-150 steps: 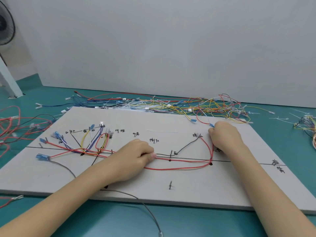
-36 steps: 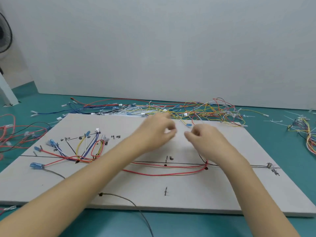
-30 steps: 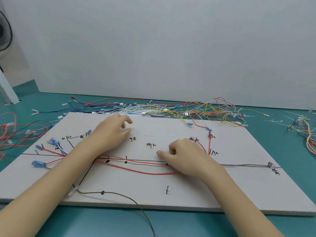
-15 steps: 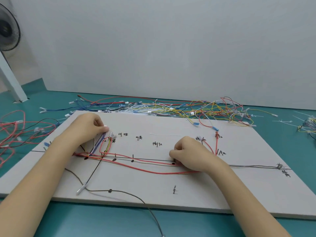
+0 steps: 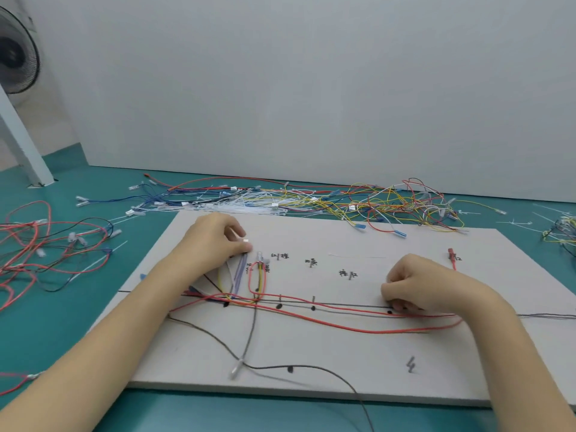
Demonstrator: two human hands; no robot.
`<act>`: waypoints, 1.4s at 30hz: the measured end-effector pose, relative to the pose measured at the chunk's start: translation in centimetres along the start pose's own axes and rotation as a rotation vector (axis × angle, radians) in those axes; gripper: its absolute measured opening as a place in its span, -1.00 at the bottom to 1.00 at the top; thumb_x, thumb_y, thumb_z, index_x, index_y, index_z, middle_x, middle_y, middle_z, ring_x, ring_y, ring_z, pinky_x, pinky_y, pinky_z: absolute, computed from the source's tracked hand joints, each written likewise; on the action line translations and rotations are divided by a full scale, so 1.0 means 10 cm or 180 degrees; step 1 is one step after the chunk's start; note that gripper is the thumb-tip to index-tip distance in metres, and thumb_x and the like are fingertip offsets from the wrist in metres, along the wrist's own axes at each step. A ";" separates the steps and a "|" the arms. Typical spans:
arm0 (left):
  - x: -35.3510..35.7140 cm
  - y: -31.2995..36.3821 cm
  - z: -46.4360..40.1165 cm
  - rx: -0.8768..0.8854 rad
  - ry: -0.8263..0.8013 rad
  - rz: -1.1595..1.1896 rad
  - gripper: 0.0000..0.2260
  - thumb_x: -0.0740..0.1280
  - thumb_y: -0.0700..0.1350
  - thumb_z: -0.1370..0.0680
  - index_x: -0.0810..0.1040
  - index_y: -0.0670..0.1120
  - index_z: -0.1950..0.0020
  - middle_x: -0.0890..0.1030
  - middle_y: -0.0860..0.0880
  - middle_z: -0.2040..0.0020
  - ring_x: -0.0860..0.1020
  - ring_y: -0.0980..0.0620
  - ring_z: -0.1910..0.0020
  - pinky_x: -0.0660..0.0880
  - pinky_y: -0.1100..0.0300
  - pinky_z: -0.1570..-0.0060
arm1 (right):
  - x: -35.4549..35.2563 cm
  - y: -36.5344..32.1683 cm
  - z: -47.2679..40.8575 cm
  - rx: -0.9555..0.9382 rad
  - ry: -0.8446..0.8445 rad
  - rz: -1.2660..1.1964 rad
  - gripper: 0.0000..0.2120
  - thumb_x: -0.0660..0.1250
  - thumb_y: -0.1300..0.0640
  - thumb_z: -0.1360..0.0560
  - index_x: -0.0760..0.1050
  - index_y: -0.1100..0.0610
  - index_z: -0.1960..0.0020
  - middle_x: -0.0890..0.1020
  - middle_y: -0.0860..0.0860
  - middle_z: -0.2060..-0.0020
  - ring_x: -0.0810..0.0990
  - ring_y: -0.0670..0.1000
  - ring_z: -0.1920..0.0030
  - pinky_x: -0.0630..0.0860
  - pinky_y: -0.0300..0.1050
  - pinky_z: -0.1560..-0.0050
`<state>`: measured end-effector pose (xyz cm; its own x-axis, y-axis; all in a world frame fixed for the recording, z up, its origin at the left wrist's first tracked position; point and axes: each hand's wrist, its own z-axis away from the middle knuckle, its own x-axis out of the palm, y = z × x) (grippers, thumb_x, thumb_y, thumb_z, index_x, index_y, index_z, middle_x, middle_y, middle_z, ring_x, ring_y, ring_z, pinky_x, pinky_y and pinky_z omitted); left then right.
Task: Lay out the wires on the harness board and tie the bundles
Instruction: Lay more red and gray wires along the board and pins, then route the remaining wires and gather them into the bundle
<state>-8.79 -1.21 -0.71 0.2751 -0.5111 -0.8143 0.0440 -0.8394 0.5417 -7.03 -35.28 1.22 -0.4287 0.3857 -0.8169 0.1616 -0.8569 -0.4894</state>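
the handwritten labels on the harness board (image 5: 358,244) are too blurred to read, and both forearms cover parts of the routed wires. the board, pale grey, lies flat on the teal table (image 5: 56,322), its right end cut off by the frame. red wires (image 5: 343,325) run along a drawn black line across the board, looping near a yellow and blue cluster (image 5: 240,275) at the left. a grey wire (image 5: 249,335) drops toward the near edge. the left hand (image 5: 212,241) pinches a small white connector (image 5: 246,241) between thumb and fingertips at the cluster's top. the right hand (image 5: 420,285), fingers curled, presses the red wires onto the line. a loose wire pile (image 5: 311,201) lies behind the board; more red wires (image 5: 40,244) lie left of it.
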 end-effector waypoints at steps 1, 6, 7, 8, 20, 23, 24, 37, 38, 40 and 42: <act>0.08 0.06 0.00 0.0031 0.0062 -0.0018 -0.84 0.52 0.01 -0.41 0.63 0.00 0.10 0.63 0.06 0.21 0.55 0.06 0.18 0.45 0.17 0.12 | -0.04 0.06 0.02 0.0095 -0.0029 -0.0027 -0.68 0.31 0.10 -0.40 0.53 0.11 0.51 0.50 0.00 0.56 0.38 -0.04 0.53 0.29 -0.26 0.44; 0.29 0.27 -0.04 0.0200 0.0033 -0.0037 -0.82 0.46 0.07 -0.45 0.60 0.03 0.05 0.59 0.09 0.18 0.54 0.08 0.15 0.38 0.20 0.18 | -0.21 0.30 0.06 0.0500 0.0032 -0.0143 -0.72 0.35 0.10 -0.42 0.59 0.15 0.45 0.60 0.07 0.44 0.43 -0.02 0.47 0.36 -0.21 0.31; 0.29 0.28 -0.08 0.0163 -0.0091 0.0095 -0.81 0.46 0.09 -0.45 0.59 0.02 0.05 0.59 0.09 0.19 0.55 0.10 0.16 0.39 0.21 0.22 | -0.23 0.34 0.06 0.0571 0.0062 -0.0129 -0.70 0.35 0.10 -0.42 0.59 0.15 0.46 0.59 0.06 0.46 0.42 -0.03 0.48 0.35 -0.23 0.33; 0.29 0.28 -0.13 0.0132 -0.0180 0.0180 -0.81 0.44 0.10 -0.47 0.59 0.02 0.04 0.59 0.09 0.18 0.56 0.11 0.16 0.39 0.22 0.24 | -0.24 0.36 0.06 0.0645 0.0116 -0.0087 -0.69 0.35 0.09 -0.42 0.58 0.14 0.48 0.58 0.04 0.49 0.42 -0.05 0.51 0.35 -0.24 0.35; 0.52 0.42 -1.01 0.0342 -0.0392 -0.0356 -0.57 0.12 -0.32 -0.61 0.30 -0.13 -0.49 0.38 -0.13 -0.46 0.33 -0.13 -0.43 0.33 0.03 -0.34 | -0.06 0.12 -0.16 0.0062 0.1951 -0.0417 -0.78 0.25 0.14 -0.49 0.53 0.21 0.27 0.55 0.10 0.34 0.50 0.11 0.28 0.37 -0.09 0.27; 0.59 0.41 -1.09 0.0297 -0.0536 -0.0548 -0.58 0.13 -0.34 -0.60 0.34 -0.13 -0.46 0.41 -0.15 -0.43 0.37 -0.15 -0.39 0.37 0.00 -0.31 | -0.04 0.08 -0.19 -0.0120 0.2144 -0.0528 -0.76 0.25 0.14 -0.50 0.53 0.24 0.27 0.55 0.12 0.30 0.51 0.13 0.21 0.37 -0.08 0.24; 0.60 0.39 -1.11 0.0271 -0.0528 -0.0588 -0.60 0.14 -0.34 -0.60 0.38 -0.13 -0.43 0.44 -0.15 -0.40 0.41 -0.16 -0.36 0.39 0.00 -0.29 | -0.04 0.07 -0.19 -0.0145 0.2159 -0.0563 -0.76 0.25 0.14 -0.50 0.53 0.24 0.27 0.55 0.11 0.31 0.50 0.12 0.22 0.37 -0.08 0.25; 0.65 0.37 -1.07 0.0626 -0.0257 -0.1256 -0.71 0.14 0.01 -0.66 0.55 -0.11 -0.18 0.48 -0.14 -0.18 0.38 -0.17 -0.25 0.36 -0.07 -0.22 | 0.13 -0.09 -0.27 -0.0241 0.1804 -0.0489 -0.78 0.25 0.14 -0.50 0.55 0.21 0.25 0.59 0.07 0.35 0.53 0.09 0.23 0.40 -0.13 0.23; 0.65 0.37 -1.04 0.0737 -0.0104 -0.1322 -0.72 0.13 0.00 -0.66 0.54 -0.12 -0.16 0.50 -0.12 -0.16 0.40 -0.16 -0.23 0.36 -0.05 -0.20 | 0.12 -0.09 -0.27 -0.0249 0.1818 -0.0511 -0.78 0.25 0.14 -0.50 0.55 0.20 0.25 0.59 0.06 0.35 0.53 0.08 0.24 0.39 -0.13 0.25; 0.64 0.38 -0.98 0.0988 0.0413 -0.1229 -0.77 0.11 -0.08 -0.67 0.51 -0.14 -0.12 0.53 -0.12 -0.09 0.45 -0.15 -0.15 0.35 -0.02 -0.11 | 0.07 -0.09 -0.25 -0.0267 0.1933 -0.0634 -0.80 0.25 0.13 -0.50 0.54 0.17 0.25 0.60 0.06 0.34 0.52 0.06 0.26 0.37 -0.15 0.29; 0.56 0.44 -0.90 0.1110 0.0750 -0.0550 -0.80 0.13 -0.12 -0.67 0.49 -0.19 -0.05 0.57 -0.15 0.01 0.49 -0.17 -0.01 0.40 -0.03 0.01 | 0.03 -0.10 -0.25 -0.0343 0.2151 -0.0773 -0.83 0.25 0.12 -0.51 0.53 0.11 0.22 0.60 0.04 0.32 0.50 0.03 0.27 0.34 -0.15 0.31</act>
<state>1.61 -6.06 -0.98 0.5049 -0.3358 -0.7952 -0.2066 -0.9415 0.2664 -5.10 -33.44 0.66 0.1735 0.7177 -0.6744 0.2332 -0.6952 -0.6799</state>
